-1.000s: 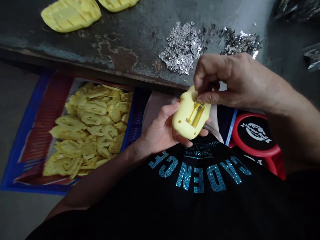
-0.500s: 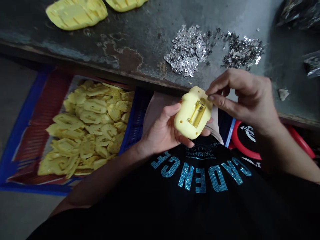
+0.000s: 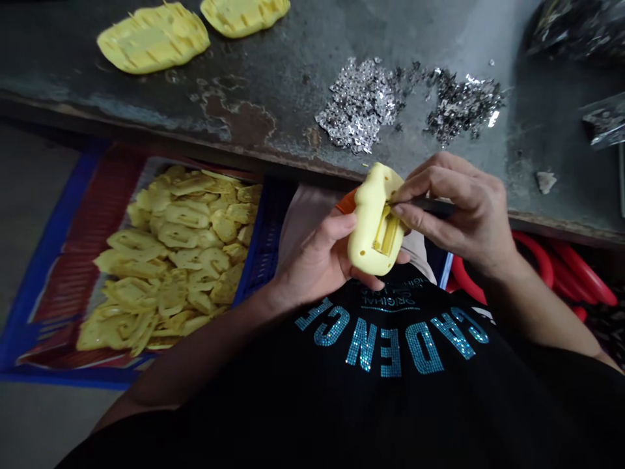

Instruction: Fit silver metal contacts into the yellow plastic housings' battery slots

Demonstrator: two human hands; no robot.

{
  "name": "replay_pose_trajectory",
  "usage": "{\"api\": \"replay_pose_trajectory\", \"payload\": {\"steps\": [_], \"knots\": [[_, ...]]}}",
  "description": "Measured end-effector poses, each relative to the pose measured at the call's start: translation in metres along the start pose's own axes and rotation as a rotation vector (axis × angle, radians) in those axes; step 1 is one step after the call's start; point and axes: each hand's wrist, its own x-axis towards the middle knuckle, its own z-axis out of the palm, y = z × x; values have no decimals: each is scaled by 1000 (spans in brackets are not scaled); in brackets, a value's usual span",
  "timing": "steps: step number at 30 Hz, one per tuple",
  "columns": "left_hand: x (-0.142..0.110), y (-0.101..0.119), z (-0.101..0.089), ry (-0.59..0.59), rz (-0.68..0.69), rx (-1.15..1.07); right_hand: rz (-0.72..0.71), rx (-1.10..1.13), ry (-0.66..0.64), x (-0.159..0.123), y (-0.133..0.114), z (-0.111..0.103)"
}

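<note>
Seen from the person's own head, the left hand is curled around a yellow moulded plastic piece, gripping it upright just above the chest, with its slotted face turned up and its rim exposed, which appears to steady it. The right hand pinches a thin dark tool between thumb and fingers, its tip touching the piece's upper edge.

Below the hands is a black shirt with teal rhinestone lettering. To the left, a blue crate holds a loose pile of flat yellow pieces, within easy reach. Ahead, a dark, worn, stained counter carries two larger spiky-edged yellow slabs and a scattered heap of silver scraps. Red hoops lie below the counter's edge on the right.
</note>
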Motion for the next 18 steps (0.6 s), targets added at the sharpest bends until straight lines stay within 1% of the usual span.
{"api": "replay_pose_trajectory", "payload": {"steps": [4,7,9,14,18], "knots": [[-2,-2,2,-8,34,31,44,-49,-51,3,-3,1],[-1,-2,2,-32,-8,11,-5,-4,-49,2,0,2],[0,-2,1,-39,-38,-6,-16,-16,-44,1,1,2],[2,-3,0,-25,-52,-23,43,-152,-69,-1,-2,0],[2,-4,1,-21,-26,21,105,-133,-79,0,-4,-2]]}}
